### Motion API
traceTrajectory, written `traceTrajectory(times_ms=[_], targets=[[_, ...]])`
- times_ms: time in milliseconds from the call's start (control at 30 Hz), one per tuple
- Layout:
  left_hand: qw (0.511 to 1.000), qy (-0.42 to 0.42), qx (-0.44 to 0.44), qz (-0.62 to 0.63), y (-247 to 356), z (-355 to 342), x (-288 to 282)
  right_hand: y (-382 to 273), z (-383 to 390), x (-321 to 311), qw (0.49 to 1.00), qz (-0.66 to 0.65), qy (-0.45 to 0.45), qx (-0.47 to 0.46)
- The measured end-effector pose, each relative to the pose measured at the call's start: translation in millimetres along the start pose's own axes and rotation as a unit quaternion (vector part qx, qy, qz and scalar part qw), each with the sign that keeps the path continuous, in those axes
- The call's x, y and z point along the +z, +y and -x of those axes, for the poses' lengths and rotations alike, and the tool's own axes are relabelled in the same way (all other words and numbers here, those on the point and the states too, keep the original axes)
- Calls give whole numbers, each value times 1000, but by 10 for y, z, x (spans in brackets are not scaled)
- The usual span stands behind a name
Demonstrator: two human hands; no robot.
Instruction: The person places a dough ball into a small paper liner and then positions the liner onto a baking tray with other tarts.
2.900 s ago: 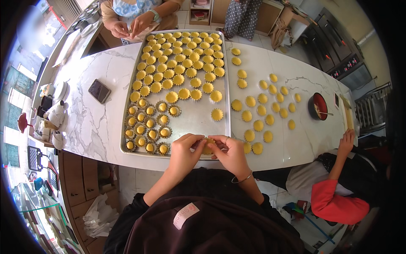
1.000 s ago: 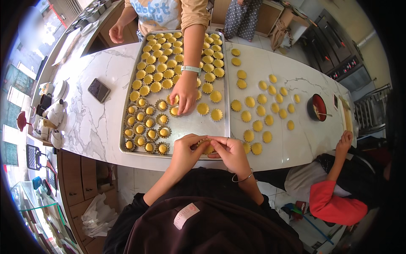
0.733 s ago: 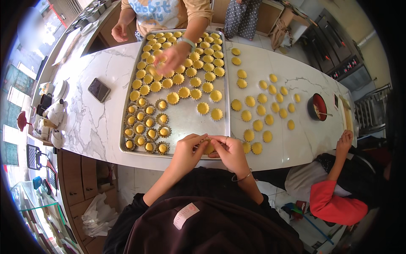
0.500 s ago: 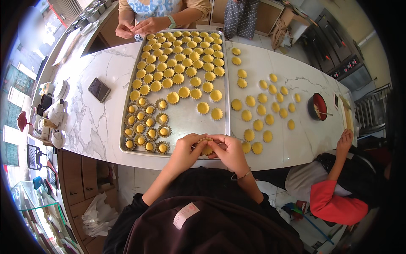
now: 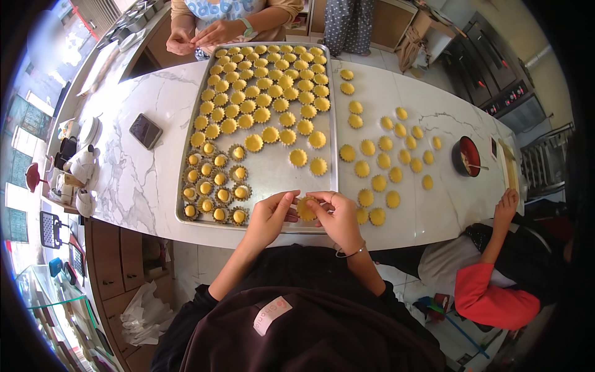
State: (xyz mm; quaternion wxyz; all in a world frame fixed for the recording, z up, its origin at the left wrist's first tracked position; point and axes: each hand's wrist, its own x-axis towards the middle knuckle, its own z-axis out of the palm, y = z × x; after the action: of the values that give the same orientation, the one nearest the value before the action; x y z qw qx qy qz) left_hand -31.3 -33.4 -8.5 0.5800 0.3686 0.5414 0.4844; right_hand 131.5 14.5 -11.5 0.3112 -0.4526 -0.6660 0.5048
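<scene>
In front of me, over the near edge of the metal baking tray (image 5: pixel 273 167), my right hand (image 5: pixel 338 220) pinches a yellow tart shell (image 5: pixel 305 209) with a fluted rim. My left hand (image 5: pixel 271 217) is at the shell's left side, thumb raised and apart from the fingers; whether its fingertips touch the shell is hard to tell. Rows of yellow tart shells (image 5: pixel 261 115) fill the far part of the tray. Dark fluted molds, each with a dough ball (image 5: pixel 219 179), stand at the tray's near left.
More yellow pieces (image 5: pixel 379 183) lie on the marble table (image 5: pixel 427 214) right of the tray, near a bowl (image 5: pixel 465 156) with a spoon. A phone (image 5: pixel 145 131) lies to the left. One co-worker's hands (image 5: pixel 211 36) are beyond the tray; another person's sleeve (image 5: pixel 496 297) is at right.
My left thumb has lifted off the tart shell and the left hand has eased away from it. The shell now shows more fully, held by my right hand.
</scene>
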Motion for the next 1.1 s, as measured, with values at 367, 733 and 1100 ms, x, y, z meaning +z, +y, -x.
traceTrajectory(times_ms=[367, 733, 1100], targets=[[998, 19, 13, -63, -31, 11, 29, -19, -16, 18, 999, -8, 2, 51], [999, 34, -32, -20, -67, -63, -57, -53, 23, -7, 964, -237, -65, 101], [996, 20, 77, -43, -109, -47, -63, -61, 26, -52, 953, -269, -49, 133]])
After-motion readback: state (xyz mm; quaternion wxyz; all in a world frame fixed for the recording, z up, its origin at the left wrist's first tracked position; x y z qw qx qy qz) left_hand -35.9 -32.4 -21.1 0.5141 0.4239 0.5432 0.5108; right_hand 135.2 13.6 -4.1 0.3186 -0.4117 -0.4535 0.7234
